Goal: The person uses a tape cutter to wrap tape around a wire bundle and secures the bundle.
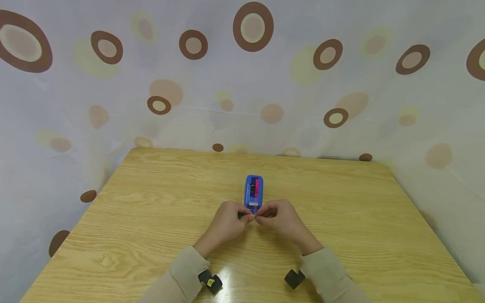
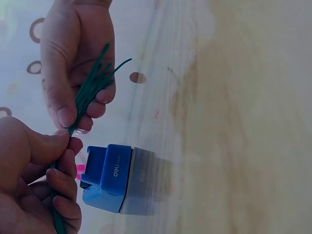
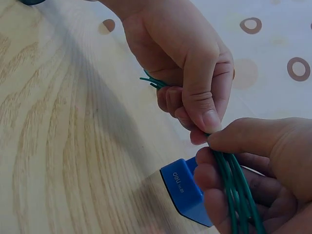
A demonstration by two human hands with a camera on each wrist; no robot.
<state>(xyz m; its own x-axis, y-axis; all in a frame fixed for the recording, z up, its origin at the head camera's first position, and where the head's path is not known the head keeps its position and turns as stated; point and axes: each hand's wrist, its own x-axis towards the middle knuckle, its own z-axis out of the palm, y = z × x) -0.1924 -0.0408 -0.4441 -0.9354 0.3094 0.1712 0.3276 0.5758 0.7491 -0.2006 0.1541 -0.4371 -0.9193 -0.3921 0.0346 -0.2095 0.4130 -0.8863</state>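
Note:
A bundle of thin green strands (image 2: 90,92) runs between my two hands, its loose ends fanning out past the fingers. My left hand (image 1: 230,219) pinches the bundle with thumb and curled fingers. Thumb to thumb with it, my right hand (image 1: 283,219) pinches the same bundle, and the strands lie across its fingers in the right wrist view. Just beyond the fingertips stands a blue tape dispenser (image 1: 248,191) with a pink tape roll core (image 1: 257,187) and a toothed cutting edge towards me. A faint clear strip of tape (image 1: 255,208) reaches from the dispenser to the fingers.
The wood-grain table (image 1: 151,202) stretches out on both sides of the dispenser. Behind it hangs a pale curtain (image 1: 212,84) with brown rings and dots. Black wrist cameras (image 1: 210,282) sit by both sleeves.

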